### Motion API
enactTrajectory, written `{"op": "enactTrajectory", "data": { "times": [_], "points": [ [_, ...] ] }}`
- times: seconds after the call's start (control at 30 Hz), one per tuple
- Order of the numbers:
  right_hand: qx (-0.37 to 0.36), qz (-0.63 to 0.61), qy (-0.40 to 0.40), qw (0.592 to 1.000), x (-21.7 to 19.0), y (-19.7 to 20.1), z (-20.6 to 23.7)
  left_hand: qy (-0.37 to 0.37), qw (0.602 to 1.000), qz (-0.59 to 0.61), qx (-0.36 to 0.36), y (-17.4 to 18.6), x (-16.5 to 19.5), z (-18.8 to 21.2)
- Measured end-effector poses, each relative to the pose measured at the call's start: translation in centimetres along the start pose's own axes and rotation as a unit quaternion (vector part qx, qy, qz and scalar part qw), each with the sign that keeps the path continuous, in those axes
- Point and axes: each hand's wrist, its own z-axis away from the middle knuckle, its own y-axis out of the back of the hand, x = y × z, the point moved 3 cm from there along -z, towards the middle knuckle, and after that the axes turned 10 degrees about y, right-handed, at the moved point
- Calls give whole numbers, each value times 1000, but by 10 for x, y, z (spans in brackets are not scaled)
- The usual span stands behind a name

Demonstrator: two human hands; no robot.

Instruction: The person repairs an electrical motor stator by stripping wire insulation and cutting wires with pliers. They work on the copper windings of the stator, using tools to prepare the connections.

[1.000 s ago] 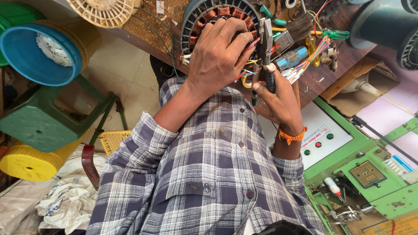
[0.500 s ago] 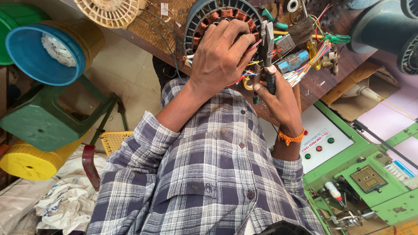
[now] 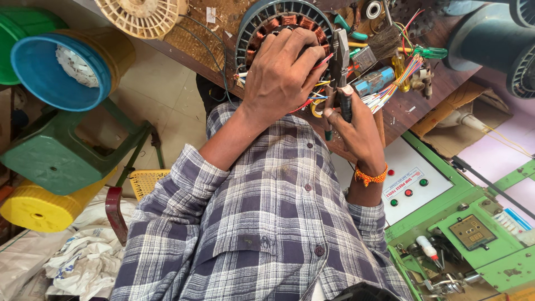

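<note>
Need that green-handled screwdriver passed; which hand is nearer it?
Right. The right hand, gripping pliers, sits lower-left of the screwdriver; the left hand rests farther off on the stator.

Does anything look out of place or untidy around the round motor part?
Yes. Coloured wires fan out loose from the stator among scattered tools on the bench. The left hand clasps the stator and the right hand holds pliers. On the floor, a green stool seems tipped over.
</note>
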Motion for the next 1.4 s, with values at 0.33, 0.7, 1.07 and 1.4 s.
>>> {"op": "enactTrajectory", "data": {
  "times": [0.33,0.7,1.07,1.4],
  "points": [
    [4,10,22,1000,3,0,0,2,1000,5,2,2,1,-1],
    [11,33,11,999,8,2,1,-5,1000,-3,6,0,1,2],
    [59,-46,3,997,21,-8,-1,0,1000,0,7,2,1,3],
    [70,-70,30,995,66,-16,-5,-3,1000,-1,5,4,4,2]
  ]
}}
